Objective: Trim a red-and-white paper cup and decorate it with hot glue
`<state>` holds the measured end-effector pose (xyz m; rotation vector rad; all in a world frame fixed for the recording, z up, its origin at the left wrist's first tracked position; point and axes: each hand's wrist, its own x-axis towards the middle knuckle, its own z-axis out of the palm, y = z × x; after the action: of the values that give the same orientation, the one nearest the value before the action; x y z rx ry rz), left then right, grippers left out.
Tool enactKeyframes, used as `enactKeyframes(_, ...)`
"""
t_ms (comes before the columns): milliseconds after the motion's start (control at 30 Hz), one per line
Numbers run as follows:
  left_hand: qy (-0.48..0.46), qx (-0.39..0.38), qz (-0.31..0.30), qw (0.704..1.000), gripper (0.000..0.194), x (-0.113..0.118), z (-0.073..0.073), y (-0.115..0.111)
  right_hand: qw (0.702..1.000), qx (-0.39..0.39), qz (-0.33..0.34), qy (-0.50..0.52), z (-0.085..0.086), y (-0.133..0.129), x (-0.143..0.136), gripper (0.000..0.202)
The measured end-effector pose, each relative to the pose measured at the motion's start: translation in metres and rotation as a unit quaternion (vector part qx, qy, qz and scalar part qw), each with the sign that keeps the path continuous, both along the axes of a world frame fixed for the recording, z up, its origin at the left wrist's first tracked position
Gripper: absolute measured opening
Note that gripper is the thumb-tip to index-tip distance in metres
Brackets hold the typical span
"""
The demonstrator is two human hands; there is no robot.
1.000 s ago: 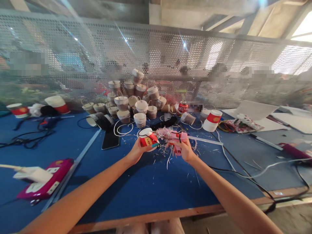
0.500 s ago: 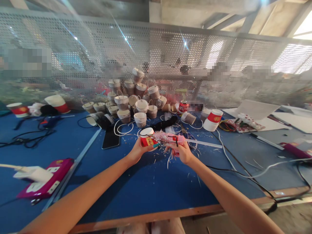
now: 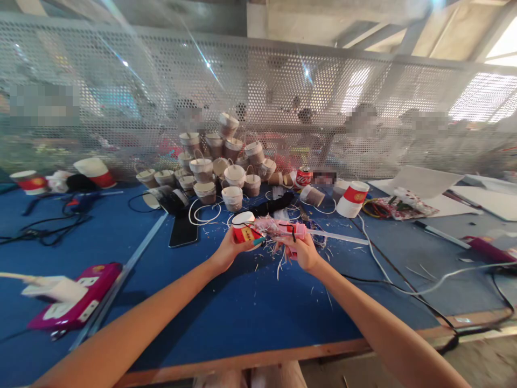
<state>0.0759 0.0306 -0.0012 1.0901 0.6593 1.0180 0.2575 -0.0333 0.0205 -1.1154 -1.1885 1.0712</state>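
Note:
My left hand (image 3: pixel 226 252) is wrapped round a red and white paper cup (image 3: pixel 244 233), which it holds above the blue table (image 3: pixel 250 328). In my right hand (image 3: pixel 304 254) is a pink hot glue gun (image 3: pixel 288 231), its front end pointing left and right up against the side of the cup. A translucent glue stick (image 3: pixel 343 237) sticks out of the gun's back end. Stringy scraps cling to the gun's front, so its nozzle tip cannot be made out. White shreds (image 3: pixel 280 267) lie on the table under the gun.
Behind my hands, several small bucket-like cups (image 3: pixel 234 178) with handles are piled against a perforated metal screen (image 3: pixel 283 81). A black phone (image 3: pixel 183 229) lies left of the cup. A magenta power strip (image 3: pixel 81 296) sits at left. Cables (image 3: pixel 383 269) run across the right side.
Hardly anything differs. Both hands, the cup and the glue gun stay in nearly the same place.

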Motion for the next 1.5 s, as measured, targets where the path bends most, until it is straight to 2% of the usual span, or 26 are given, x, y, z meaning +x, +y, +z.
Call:
enactKeyframes(500,-0.006,0.0,0.003,1.0,0.066,-0.0003,-0.0011,0.0003,1.0,-0.019,-0.013,0.004,0.0067,-0.0014,-0.0017,0.026)
enactKeyframes(833,-0.012,0.002,-0.009,1.0,0.068,-0.0013,-0.0015,0.0013,1.0,-0.014,-0.018,0.011,-0.001,0.0032,0.0005,0.025)
enactKeyframes(1167,-0.013,-0.001,0.002,1.0,0.07,-0.0006,0.0005,0.0,0.998,-0.033,-0.04,0.019,0.0007,0.0034,-0.0005,0.025)
enactKeyframes(1500,-0.015,-0.002,0.012,1.0,0.068,0.0002,0.0002,0.0009,0.999,-0.031,-0.03,0.023,0.0028,0.0034,-0.0001,0.026)
